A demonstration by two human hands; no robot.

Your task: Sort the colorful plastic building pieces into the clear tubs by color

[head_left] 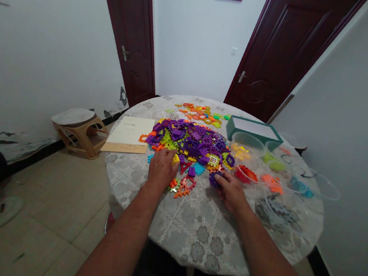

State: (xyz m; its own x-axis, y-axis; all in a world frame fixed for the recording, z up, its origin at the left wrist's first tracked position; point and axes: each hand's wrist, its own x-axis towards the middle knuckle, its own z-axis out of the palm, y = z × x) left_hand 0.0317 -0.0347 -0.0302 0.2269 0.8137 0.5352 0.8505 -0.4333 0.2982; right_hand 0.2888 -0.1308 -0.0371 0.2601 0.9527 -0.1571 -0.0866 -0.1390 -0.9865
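A large heap of plastic gear toy pieces (193,139), mostly purple with some lime, orange and yellow, lies in the middle of the round table. At its near left edge is my left hand (162,168), fingers bent and closed on a small yellow plastic piece (176,159). My right hand (231,193), lower right of the heap, pinches a dark purple gear piece (214,179) just above the tablecloth. Between the hands lie an orange triangular piece (183,189), a purple connector (191,171) and a blue piece (198,169).
Clear plastic bowls on the right hold sorted pieces: red gears (247,173), orange ones (272,183), grey ones (277,212). Behind them sits a green box (254,129). A pale notebook (131,131) lies left. More pieces (200,113) are spread at the back. A stool (79,131) stands left.
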